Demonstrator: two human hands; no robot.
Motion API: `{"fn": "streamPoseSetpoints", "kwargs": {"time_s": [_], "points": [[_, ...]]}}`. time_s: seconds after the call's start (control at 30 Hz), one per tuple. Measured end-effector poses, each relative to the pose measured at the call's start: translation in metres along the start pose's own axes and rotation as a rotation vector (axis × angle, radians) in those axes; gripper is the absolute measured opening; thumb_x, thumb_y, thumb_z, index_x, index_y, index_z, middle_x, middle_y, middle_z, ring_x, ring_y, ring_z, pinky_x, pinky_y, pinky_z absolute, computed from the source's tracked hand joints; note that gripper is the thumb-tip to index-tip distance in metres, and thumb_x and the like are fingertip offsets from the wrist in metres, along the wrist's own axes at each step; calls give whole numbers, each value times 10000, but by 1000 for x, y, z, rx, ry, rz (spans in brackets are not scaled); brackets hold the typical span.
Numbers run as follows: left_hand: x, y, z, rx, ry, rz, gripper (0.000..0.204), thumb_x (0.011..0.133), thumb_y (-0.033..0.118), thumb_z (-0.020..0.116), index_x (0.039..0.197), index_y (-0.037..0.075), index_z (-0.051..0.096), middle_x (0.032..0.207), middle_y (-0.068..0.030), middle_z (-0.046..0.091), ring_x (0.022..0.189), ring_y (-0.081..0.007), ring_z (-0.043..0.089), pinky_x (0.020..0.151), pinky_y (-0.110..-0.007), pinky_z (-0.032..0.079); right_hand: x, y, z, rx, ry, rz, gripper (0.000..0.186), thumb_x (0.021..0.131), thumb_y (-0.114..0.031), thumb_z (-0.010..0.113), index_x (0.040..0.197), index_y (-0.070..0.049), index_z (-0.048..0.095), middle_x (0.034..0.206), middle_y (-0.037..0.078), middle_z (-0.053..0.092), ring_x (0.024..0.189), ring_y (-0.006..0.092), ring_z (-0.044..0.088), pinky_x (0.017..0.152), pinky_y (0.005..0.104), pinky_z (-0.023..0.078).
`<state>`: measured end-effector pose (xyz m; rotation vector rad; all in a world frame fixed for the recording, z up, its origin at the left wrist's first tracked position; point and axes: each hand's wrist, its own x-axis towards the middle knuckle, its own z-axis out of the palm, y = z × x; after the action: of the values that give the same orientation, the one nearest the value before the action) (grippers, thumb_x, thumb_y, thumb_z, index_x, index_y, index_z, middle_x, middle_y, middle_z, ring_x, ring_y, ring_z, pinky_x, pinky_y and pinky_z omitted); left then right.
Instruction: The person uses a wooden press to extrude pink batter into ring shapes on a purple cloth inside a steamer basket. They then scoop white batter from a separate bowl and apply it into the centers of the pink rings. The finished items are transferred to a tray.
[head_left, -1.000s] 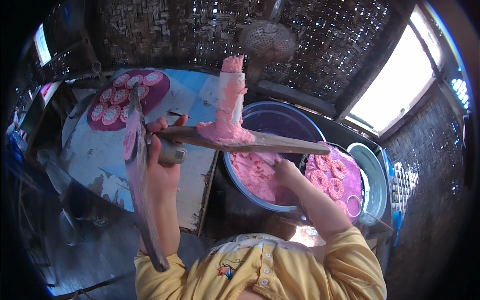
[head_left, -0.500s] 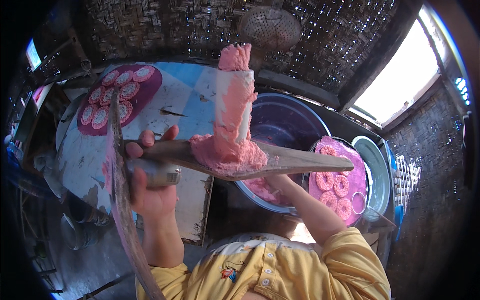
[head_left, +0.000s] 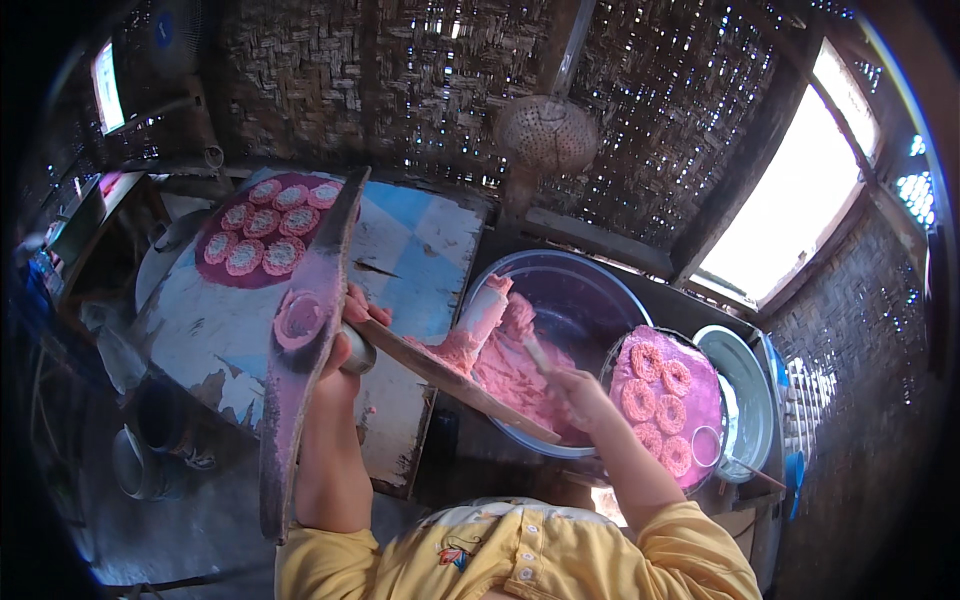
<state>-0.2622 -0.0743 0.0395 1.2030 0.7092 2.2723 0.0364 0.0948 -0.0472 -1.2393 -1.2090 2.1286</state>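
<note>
My left hand [head_left: 340, 355] is closed around the parts of a wooden dough press. One wooden bar [head_left: 470, 390] carries a white upright plunger [head_left: 485, 315] smeared with pink dough. The other, a pink-stained plank [head_left: 290, 410], has a round opening [head_left: 300, 320] on its face; a metal cylinder [head_left: 360, 350] sticks out behind it, beside my fingers. My right hand [head_left: 578, 397] grips a pale, flat-handled scoop [head_left: 537, 352] over the blue basin [head_left: 645, 295]. A lump of pink dough [head_left: 520, 312] is at the scoop's far end, above the dough mass [head_left: 510, 375] inside.
Right of the basin lies a pink round sheet [head_left: 700, 385] with several dough rings [head_left: 670, 412] and a thin hoop [head_left: 706, 447]. Behind it stands a pale green basin [head_left: 765, 400]. Several pink-and-white rounds [head_left: 262, 222] sit on a sheet on the peeling table [head_left: 430, 230]. A perforated ladle [head_left: 547, 135] hangs ahead.
My right hand has come up from inside the basin, showing the scoop with dough. The plunger bar has tilted and lowered toward the basin; the plank has turned its opening into view.
</note>
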Motion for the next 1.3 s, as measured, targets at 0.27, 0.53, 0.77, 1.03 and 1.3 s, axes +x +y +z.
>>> {"fn": "streamPoseSetpoints", "kwargs": {"time_s": [0.27, 0.53, 0.77, 1.03, 1.3], "points": [[-6, 1, 15, 225, -271, -115, 386, 663, 246, 815, 910, 42, 600, 926, -72, 558, 840, -233, 597, 738, -364, 494, -110, -66, -46, -316, 37, -245, 250, 970, -207, 457, 1049, 0, 574, 692, 11, 531, 491, 94, 435, 454, 235, 366], [-8, -18, 75, 648, -459, -359, 579, 600, 340, 820, 1051, 49, 603, 1011, -107, 651, 907, -221, 634, 816, -309, 478, -180, -104, -65, -612, -251, -349, 397, 950, -331, 510, 1123, 15, 601, 592, -40, 402, 511, 49, 340, 464, 210, 297], [-11, 1, 105, 1020, -720, -326, 568, 624, 298, 782, 1112, 70, 602, 1071, -127, 627, 967, -222, 608, 834, -323, 466, -192, -148, -41, -1388, -255, -768, 321, 881, -292, 603, 1117, -79, 647, 643, 21, 569, 550, 144, 520, 502, 308, 397], [-17, 1, 130, 1137, -785, -186, 467, 642, 406, 714, 1002, 114, 662, 1009, -158, 631, 958, -319, 602, 817, -382, 475, -221, -180, 37, -2194, 173, -1592, 286, 749, -256, 638, 1017, -172, 689, 716, 13, 579, 602, 168, 541, 497, 320, 386], [-15, -23, 96, 1100, -682, -344, 494, 644, 316, 775, 1048, 70, 632, 992, -128, 650, 889, -223, 631, 794, -346, 498, -211, -134, 49, -2227, 337, -1973, 296, 797, -192, 622, 1078, -103, 604, 717, 17, 527, 606, 137, 532, 470, 278, 366]]}}
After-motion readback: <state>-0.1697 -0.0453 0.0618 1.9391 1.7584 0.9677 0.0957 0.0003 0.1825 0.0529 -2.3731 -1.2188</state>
